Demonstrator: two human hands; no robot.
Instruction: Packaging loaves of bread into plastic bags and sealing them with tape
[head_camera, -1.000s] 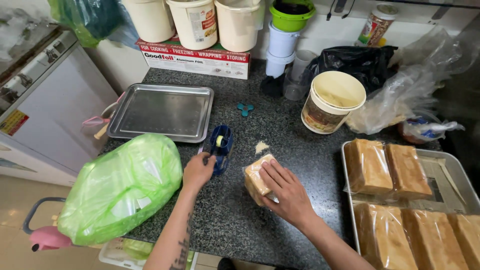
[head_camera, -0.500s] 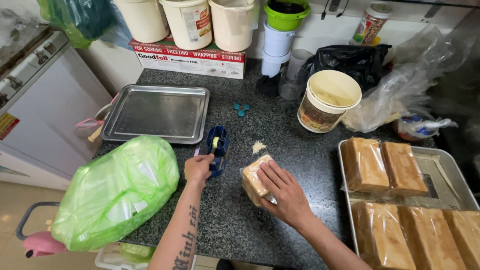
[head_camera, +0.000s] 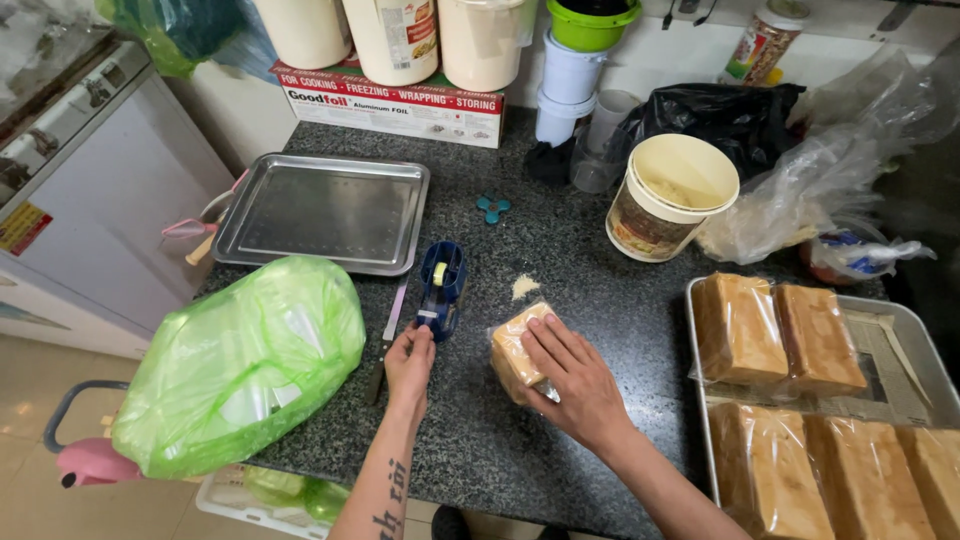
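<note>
My right hand (head_camera: 567, 372) lies flat on a small cake block wrapped in clear film (head_camera: 516, 347), pressing it onto the dark granite counter (head_camera: 470, 440). My left hand (head_camera: 409, 360) reaches to the near end of a blue tape dispenser (head_camera: 441, 287) and its fingertips touch that end. A knife (head_camera: 386, 335) lies just left of the dispenser. A few crumbs (head_camera: 523, 286) sit beyond the wrapped block.
An empty metal tray (head_camera: 325, 210) is at the back left, a green plastic bag (head_camera: 240, 365) at the front left. A cream bucket (head_camera: 668, 196) stands behind, a black bag (head_camera: 722, 115) further back. On the right, a tray (head_camera: 905, 325) holds several wrapped cake blocks.
The hands have barely moved. My left hand stays at the dispenser's near end and my right hand stays on the wrapped block; the view has shifted slightly.
</note>
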